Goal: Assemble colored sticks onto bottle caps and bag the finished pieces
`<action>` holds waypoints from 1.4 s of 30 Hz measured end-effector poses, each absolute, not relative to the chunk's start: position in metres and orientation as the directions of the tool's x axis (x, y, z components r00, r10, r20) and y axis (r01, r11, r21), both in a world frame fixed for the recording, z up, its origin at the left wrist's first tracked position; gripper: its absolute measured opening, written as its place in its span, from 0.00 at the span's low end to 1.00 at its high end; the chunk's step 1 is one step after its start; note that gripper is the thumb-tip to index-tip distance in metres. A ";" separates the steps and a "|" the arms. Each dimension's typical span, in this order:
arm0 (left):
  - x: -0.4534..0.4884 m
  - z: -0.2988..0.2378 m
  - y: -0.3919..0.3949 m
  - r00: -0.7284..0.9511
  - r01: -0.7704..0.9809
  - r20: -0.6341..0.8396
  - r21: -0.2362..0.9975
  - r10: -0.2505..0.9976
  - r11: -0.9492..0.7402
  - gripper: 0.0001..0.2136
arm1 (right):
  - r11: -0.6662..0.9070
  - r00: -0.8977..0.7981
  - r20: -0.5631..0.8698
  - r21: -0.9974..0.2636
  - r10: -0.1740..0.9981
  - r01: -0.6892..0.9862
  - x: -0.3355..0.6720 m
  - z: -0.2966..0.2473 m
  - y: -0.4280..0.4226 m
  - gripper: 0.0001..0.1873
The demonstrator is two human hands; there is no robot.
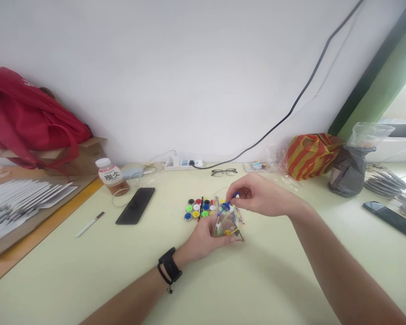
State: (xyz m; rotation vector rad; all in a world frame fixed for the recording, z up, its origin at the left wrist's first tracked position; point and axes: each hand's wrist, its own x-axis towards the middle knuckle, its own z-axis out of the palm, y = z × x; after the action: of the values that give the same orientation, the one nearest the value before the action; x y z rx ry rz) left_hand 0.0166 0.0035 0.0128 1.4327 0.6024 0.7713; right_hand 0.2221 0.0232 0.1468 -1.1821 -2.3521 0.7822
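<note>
My left hand (203,239), with a black band at the wrist, is closed around a small clear plastic bag (225,223) of coloured bits. Just above it, my right hand (257,196) pinches a small blue piece (235,195) at the bag's mouth. Behind the bag, several small round coloured caps (198,208) lie in rows on the pale green table (264,280): green, blue, white, red, black and yellow.
A black phone (136,205) and a white pen (89,224) lie to the left, beside a drink bottle (110,175). A power strip (184,164) and glasses (223,172) sit by the wall. A striped bag (309,155) and a grey bag (350,171) stand right, a red bag (23,117) left.
</note>
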 end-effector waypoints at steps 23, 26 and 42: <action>0.016 0.006 0.008 0.419 0.028 0.198 0.973 0.886 -0.230 0.24 | 0.485 -0.545 0.087 -0.589 0.834 0.646 0.212 0.139 0.016 0.08; 0.017 0.007 0.008 0.430 -0.009 0.203 0.975 0.879 -0.221 0.22 | 0.531 -0.616 0.071 -0.591 0.784 0.607 0.212 0.144 0.015 0.17; 0.016 0.009 0.006 0.442 0.011 0.292 0.944 0.848 -0.330 0.16 | 0.530 -0.674 -0.100 -0.539 0.732 0.655 0.213 0.142 0.011 0.30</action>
State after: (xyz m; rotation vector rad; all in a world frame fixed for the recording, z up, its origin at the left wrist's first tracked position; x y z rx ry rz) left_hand 0.0163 0.0064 0.0088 1.6864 0.7517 1.0402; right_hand 0.2131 0.0106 0.1422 -1.1972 -2.6242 0.8357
